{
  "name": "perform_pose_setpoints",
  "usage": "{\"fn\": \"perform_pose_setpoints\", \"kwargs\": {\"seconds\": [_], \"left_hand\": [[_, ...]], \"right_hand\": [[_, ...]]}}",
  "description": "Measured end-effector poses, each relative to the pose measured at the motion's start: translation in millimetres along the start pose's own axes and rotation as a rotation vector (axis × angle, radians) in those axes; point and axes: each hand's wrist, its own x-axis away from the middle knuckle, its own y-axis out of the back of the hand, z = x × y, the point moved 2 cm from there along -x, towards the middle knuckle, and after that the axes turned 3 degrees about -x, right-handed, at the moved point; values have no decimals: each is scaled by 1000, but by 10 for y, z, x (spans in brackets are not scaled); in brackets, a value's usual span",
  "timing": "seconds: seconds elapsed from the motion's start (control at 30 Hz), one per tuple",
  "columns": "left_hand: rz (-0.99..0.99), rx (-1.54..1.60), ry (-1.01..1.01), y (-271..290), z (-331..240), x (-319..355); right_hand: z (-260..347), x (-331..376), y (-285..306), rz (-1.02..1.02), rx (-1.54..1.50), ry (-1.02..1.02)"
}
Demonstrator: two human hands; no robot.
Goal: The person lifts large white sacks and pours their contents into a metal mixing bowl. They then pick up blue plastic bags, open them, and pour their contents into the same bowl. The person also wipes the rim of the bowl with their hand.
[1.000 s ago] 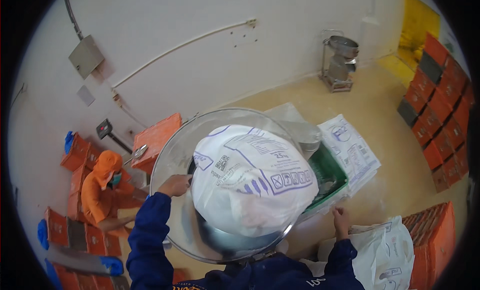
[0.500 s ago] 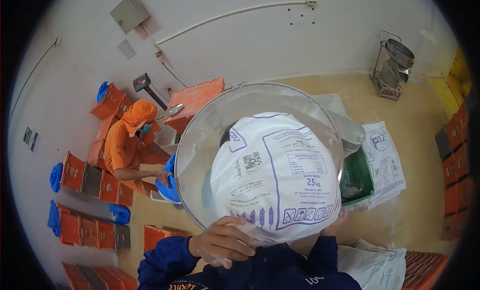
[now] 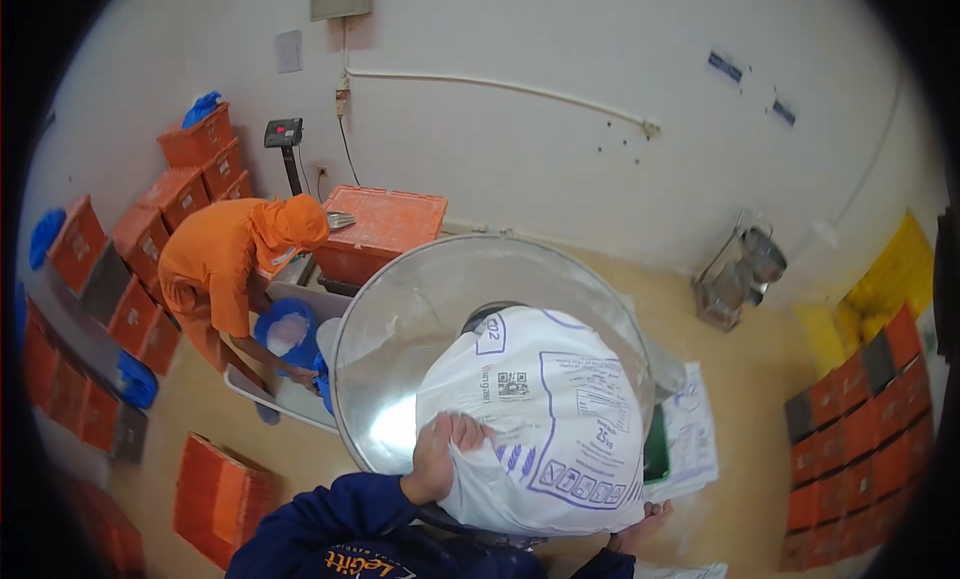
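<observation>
A big white sack (image 3: 545,419) with blue print lies tipped into a large shiny metal bowl (image 3: 400,339). My left hand (image 3: 445,454) grips the sack's near left edge, fingers curled over the fabric. Under the sack's lower right corner my right hand (image 3: 640,524) shows only partly, pressed against its underside. Both arms wear dark blue sleeves.
A person in orange (image 3: 235,264) bends over a blue bucket (image 3: 285,329) left of the bowl. An orange crate (image 3: 385,229) and a scale (image 3: 285,139) stand by the wall, with more orange crates (image 3: 860,429) stacked at both sides. Empty sacks (image 3: 690,429) lie on the floor right of the bowl.
The view has swung so the person in orange is closer to the bowl. My left hand has shifted from the sack's bottom middle to its left edge. The sack leans further into the bowl.
</observation>
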Motion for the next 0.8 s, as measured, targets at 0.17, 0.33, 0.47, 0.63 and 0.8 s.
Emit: {"fn": "perform_pose_setpoints", "kwargs": {"seconds": [0.17, 0.33, 0.47, 0.63, 0.8], "left_hand": [[-253, 489, 66, 538, -324, -832], [-348, 592, -169, 1683, -796, -1309], [-487, 508, -208, 2783, -769, -1171], [-627, 454, -111, 3713, -375, -342], [-752, 508, -60, 3753, 31, 472]], "right_hand": [[467, 584, -1759, 241, 147, 279], [-292, 1444, -4131, 648, 250, 218], [-1557, 1859, -4905, 928, 544, 274], [-2671, 3185, -4062, 1443, 893, 694], [-2960, 3692, -3512, 1748, 970, 841]]}}
